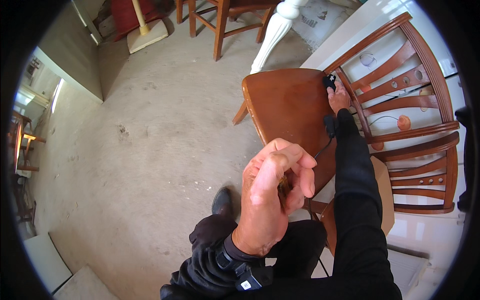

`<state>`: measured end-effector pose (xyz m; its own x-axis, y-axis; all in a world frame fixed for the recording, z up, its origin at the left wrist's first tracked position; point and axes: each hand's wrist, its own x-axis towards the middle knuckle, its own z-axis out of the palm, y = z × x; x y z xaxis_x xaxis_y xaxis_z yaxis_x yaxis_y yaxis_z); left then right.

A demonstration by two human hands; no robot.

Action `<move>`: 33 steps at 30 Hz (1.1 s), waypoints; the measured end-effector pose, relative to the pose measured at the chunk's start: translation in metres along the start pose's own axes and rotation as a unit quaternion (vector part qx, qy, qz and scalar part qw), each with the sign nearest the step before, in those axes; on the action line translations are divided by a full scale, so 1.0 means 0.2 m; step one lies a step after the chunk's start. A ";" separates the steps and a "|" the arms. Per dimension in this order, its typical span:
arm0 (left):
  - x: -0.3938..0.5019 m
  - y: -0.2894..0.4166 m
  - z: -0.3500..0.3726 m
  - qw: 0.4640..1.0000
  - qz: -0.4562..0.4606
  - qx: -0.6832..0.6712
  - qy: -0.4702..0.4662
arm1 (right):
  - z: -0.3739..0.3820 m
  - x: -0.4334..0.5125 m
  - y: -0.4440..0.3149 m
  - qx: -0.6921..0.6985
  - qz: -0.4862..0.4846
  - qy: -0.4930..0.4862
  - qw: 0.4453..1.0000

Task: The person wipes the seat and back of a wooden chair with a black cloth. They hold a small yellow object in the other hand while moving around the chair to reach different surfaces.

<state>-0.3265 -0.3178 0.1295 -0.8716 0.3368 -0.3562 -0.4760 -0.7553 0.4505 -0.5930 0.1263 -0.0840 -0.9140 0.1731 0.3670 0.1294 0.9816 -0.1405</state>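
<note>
My left hand [275, 187] is raised in front of the chair with its fingers curled in. Between them shows a bit of a small amber-brown thing [284, 187], mostly hidden by the fingers. My right hand [339, 96] reaches to the back of the brown wooden chair seat [290, 101]. Its fingers are on a small black cloth [329, 81] with a white star, lying against the foot of the chair's slatted backrest [397, 84]. A small black device [329, 125] with a cable is beside my right wrist. Another black device [255, 276] is strapped at my left wrist.
A second wooden chair [420, 180] stands to the right, by a tiled wall. White turned table leg [275, 33] and another wooden chair [221, 28] are ahead. A pole on a square base [147, 36] stands farther off. Concrete floor [150, 142] spreads to the left.
</note>
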 end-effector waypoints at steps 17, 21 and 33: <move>0.04 -0.10 0.02 1.000 0.007 -0.001 0.002 | -0.13 -0.38 -1.24 0.246 -0.261 -0.045 0.933; 0.04 -0.10 0.02 1.000 0.014 0.007 0.010 | -0.29 -0.54 -1.24 0.241 -0.325 -0.084 0.910; 0.04 -0.07 0.02 1.000 0.016 0.012 0.005 | -0.13 -0.16 -0.15 0.025 0.080 -0.070 0.994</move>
<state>-0.3265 -0.3020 0.1229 -0.8855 0.3073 -0.3486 -0.4505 -0.7514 0.4821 -0.5579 0.0929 -0.0666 -0.9282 0.3109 0.2046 0.2623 0.9364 -0.2331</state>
